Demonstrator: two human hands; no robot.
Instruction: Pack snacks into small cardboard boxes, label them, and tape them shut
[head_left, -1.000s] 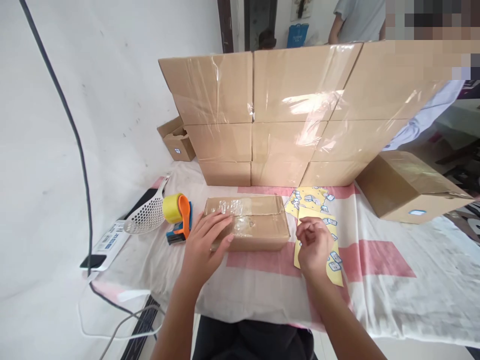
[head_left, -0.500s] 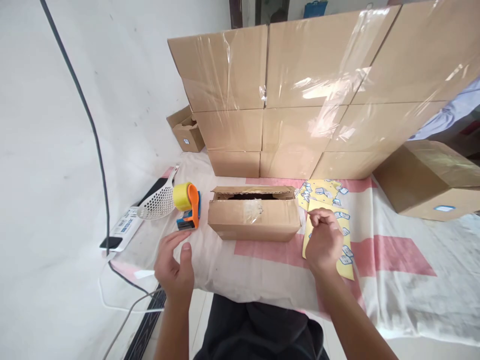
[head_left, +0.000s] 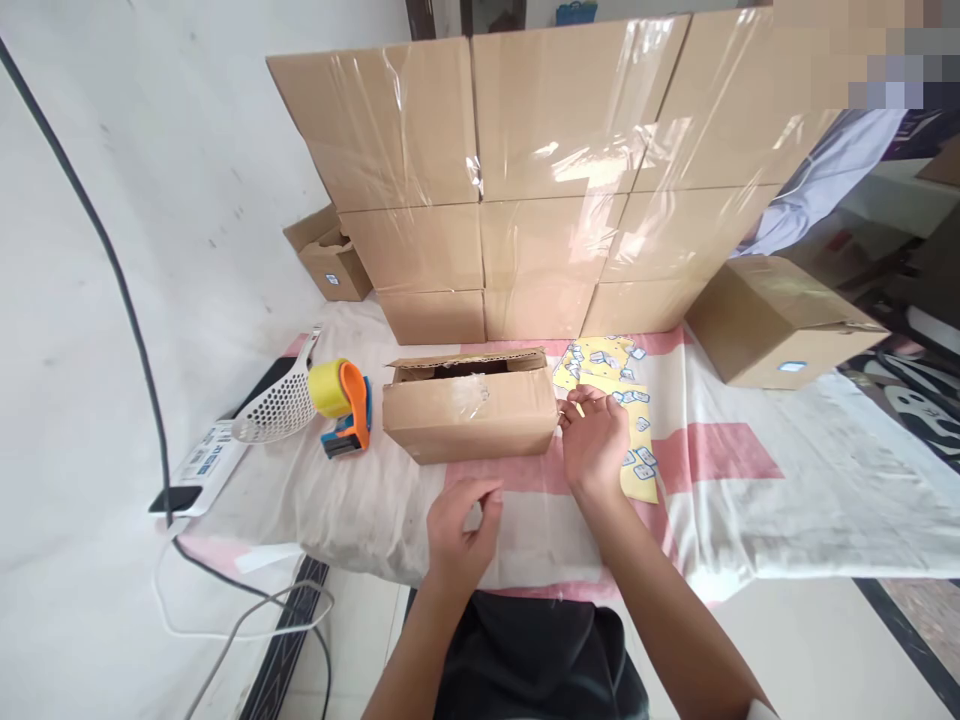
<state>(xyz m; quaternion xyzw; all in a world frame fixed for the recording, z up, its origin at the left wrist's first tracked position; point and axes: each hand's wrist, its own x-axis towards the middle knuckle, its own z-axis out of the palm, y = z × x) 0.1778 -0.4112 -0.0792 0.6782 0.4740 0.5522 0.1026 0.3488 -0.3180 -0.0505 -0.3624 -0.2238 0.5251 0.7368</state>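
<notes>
Head view: where does the small carton (head_left: 472,418) sit before you?

"It stands on the cloth-covered table (head_left: 720,530), between you and the taped wall of boxes (head_left: 555,245). A dark gap runs along its top by the rear flap, and clear tape clings to its front."

"And your left hand (head_left: 463,522)?"

"It is on your side of the carton, apart from it. Your thumb and forefinger curve toward each other with their tips close; whether they pinch anything, I cannot tell."

"Your right hand (head_left: 596,440)?"

"Just beside the carton's right end, over the yellow sticker sheets (head_left: 637,410). Its fingers curl loosely; I cannot tell whether they grip something small or touch the carton."

"What is off to your left?"

"The tape dispenser (head_left: 360,400) with its yellow roll, and the white perforated scoop (head_left: 277,408) next to it."
</notes>
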